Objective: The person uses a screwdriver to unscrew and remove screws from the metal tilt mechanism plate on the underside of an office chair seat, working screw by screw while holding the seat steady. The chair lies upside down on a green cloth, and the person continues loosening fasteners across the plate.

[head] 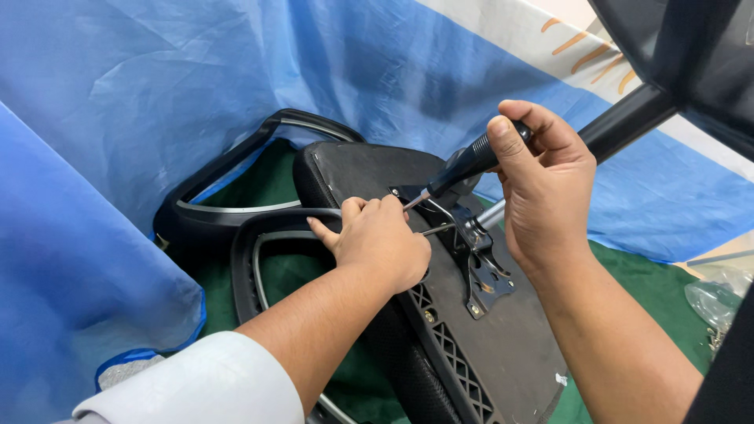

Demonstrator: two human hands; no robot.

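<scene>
So I've got the upturned chair seat (503,345) lying on blue sheeting (157,102), with its 2 black armrests (236,157) off to the left. My right hand (542,188) is wrapped tight round the screwdriver (463,166) handle, tip angled down-left into the metal bracket (481,267) in the seat's middle. My left hand (381,239) is closed over the seat edge just beside that tip. Biggest worry: at that slant the tip could skip off and jab my left fingers.
</scene>
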